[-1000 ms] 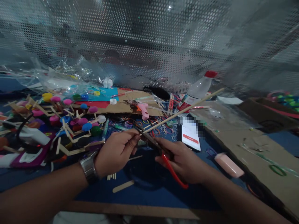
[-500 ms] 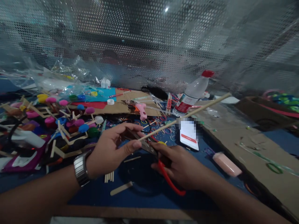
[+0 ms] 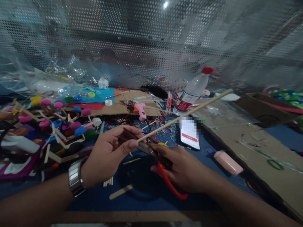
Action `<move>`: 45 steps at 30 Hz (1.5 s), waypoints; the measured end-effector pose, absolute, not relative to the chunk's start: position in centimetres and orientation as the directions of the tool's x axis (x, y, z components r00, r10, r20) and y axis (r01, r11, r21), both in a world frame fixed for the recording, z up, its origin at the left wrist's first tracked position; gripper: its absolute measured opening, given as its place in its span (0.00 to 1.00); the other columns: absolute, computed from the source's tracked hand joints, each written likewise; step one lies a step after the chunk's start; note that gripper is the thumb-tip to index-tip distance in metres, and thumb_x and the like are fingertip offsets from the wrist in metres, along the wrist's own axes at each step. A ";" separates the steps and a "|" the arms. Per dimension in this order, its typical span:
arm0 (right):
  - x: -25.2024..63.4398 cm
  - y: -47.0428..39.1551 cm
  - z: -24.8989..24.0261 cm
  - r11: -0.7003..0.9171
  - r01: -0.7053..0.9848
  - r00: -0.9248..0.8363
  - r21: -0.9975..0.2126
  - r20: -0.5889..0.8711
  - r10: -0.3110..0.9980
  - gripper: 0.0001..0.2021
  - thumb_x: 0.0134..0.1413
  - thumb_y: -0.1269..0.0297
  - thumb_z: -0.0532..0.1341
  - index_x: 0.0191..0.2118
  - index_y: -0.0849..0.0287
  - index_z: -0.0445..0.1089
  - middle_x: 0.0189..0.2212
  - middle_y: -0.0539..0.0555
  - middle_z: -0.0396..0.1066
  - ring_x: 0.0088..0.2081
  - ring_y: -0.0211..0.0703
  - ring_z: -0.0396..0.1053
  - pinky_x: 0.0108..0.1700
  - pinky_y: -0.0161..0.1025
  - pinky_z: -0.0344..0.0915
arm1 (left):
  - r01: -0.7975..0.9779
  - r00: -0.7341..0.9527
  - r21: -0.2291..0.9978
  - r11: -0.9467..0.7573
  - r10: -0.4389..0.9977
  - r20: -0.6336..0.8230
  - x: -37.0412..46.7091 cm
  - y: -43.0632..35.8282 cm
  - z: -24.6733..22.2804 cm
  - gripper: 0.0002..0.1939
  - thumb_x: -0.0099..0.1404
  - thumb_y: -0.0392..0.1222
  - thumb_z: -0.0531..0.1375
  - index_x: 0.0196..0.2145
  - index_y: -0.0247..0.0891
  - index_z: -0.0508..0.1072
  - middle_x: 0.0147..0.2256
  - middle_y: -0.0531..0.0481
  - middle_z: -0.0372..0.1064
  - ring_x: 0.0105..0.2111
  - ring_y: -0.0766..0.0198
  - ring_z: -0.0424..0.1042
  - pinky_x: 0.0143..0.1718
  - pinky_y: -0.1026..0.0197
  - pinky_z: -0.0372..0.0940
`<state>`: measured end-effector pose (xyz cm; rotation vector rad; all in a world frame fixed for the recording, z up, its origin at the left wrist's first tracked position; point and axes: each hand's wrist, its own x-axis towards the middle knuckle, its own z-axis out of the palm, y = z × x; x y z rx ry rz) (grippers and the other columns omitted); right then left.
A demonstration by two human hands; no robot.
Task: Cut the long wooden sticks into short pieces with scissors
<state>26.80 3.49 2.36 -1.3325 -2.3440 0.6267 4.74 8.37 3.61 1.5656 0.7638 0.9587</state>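
1. Mesh (image 3: 106,37): a perforated sheet, filling the background behind the counter.
2. Counter (image 3: 94,203): blue-topped, littered with scraps.
3. Pile (image 3: 71,126): wooden pieces with coloured round tops, heaped at the left.
4. Cardboard (image 3: 260,164): lying along the right side, strips of plastic on it.
5. Right hand (image 3: 182,167): fingers clamped on the scissors at the counter's middle.
6. Left hand (image 3: 106,154): thumb tip pressed on the stick's near end, index finger arched over the blades; the fingers underneath are hidden.
7. Stick (image 3: 184,118): long, thin and pale, slanting from the left thumb up to the right, above the counter and in front of the bottle's foot.
8. Bottle (image 3: 187,99): red-capped, tilted in view, beyond the phone.
9. Scissors (image 3: 149,149): red-handled, blades pointing toward the left palm and passing under the stick's near end; whether they touch it I cannot tell.
10. Phone (image 3: 189,134): screen lit, right of the hands.
11. Glue gun (image 3: 141,112): pink, beyond the hands.
12. Watch (image 3: 76,177): on the left wrist.
13. Short sticks (image 3: 108,182): in a row beneath the left hand.
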 end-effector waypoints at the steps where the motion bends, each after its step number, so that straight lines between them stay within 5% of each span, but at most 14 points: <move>1: 26.8 3.5 2.3 0.444 0.700 -0.480 -0.559 0.092 0.872 0.24 0.63 0.57 0.58 0.59 0.65 0.66 0.19 0.47 0.66 0.19 0.39 0.59 0.24 0.35 0.53 | -0.018 0.480 0.977 -0.210 0.856 0.193 4.7 8.4 3.5 0.16 0.65 0.50 0.63 0.46 0.37 0.73 0.38 0.48 0.78 0.37 0.63 0.77 0.39 0.65 0.70; 4: 27.0 3.8 2.2 0.385 0.696 -0.437 -0.606 0.068 0.897 0.22 0.63 0.57 0.58 0.59 0.62 0.66 0.20 0.48 0.68 0.21 0.39 0.62 0.25 0.35 0.55 | 0.054 0.526 0.942 -0.330 0.811 0.254 4.5 8.7 3.2 0.20 0.67 0.51 0.61 0.52 0.38 0.69 0.42 0.48 0.77 0.42 0.62 0.76 0.43 0.64 0.68; 7: 27.2 4.0 2.1 0.346 0.708 -0.399 -0.616 0.055 0.915 0.21 0.63 0.57 0.58 0.58 0.60 0.66 0.19 0.45 0.64 0.20 0.38 0.60 0.24 0.35 0.53 | 0.299 0.540 0.799 -0.522 0.783 0.309 4.4 8.7 3.0 0.11 0.71 0.45 0.56 0.39 0.36 0.74 0.36 0.49 0.76 0.37 0.63 0.75 0.40 0.64 0.65; 12: 27.4 4.1 2.1 0.424 0.651 -0.458 -0.629 0.120 0.881 0.19 0.62 0.60 0.59 0.56 0.62 0.66 0.17 0.41 0.53 0.19 0.36 0.53 0.23 0.34 0.49 | 0.416 0.563 0.608 -0.676 0.717 0.412 4.4 8.6 3.1 0.18 0.71 0.34 0.50 0.26 0.36 0.72 0.25 0.53 0.72 0.25 0.69 0.70 0.30 0.66 0.61; 21: 27.4 4.0 2.4 0.456 0.621 -0.512 -0.637 0.109 0.852 0.24 0.61 0.55 0.60 0.58 0.63 0.64 0.23 0.46 0.62 0.22 0.37 0.58 0.26 0.35 0.53 | 0.335 0.560 0.628 -0.702 0.685 0.467 4.4 8.5 3.0 0.14 0.70 0.31 0.51 0.28 0.36 0.71 0.25 0.56 0.70 0.24 0.73 0.69 0.28 0.72 0.61; 31: 27.4 4.0 2.3 0.439 0.587 -0.499 -0.680 0.124 0.858 0.18 0.62 0.61 0.59 0.55 0.62 0.64 0.21 0.42 0.57 0.20 0.35 0.56 0.24 0.33 0.52 | 0.332 0.532 0.664 -0.670 0.714 0.455 4.6 8.4 2.9 0.17 0.72 0.33 0.50 0.26 0.36 0.70 0.25 0.55 0.72 0.26 0.71 0.71 0.30 0.69 0.63; 45: 27.5 3.9 2.5 0.376 0.526 -0.493 -0.763 0.086 0.866 0.21 0.63 0.56 0.59 0.57 0.63 0.64 0.20 0.41 0.55 0.19 0.34 0.55 0.22 0.32 0.52 | 0.334 0.534 0.639 -0.693 0.698 0.477 4.8 8.4 2.8 0.17 0.72 0.34 0.51 0.25 0.36 0.70 0.24 0.55 0.71 0.24 0.72 0.71 0.28 0.69 0.63</move>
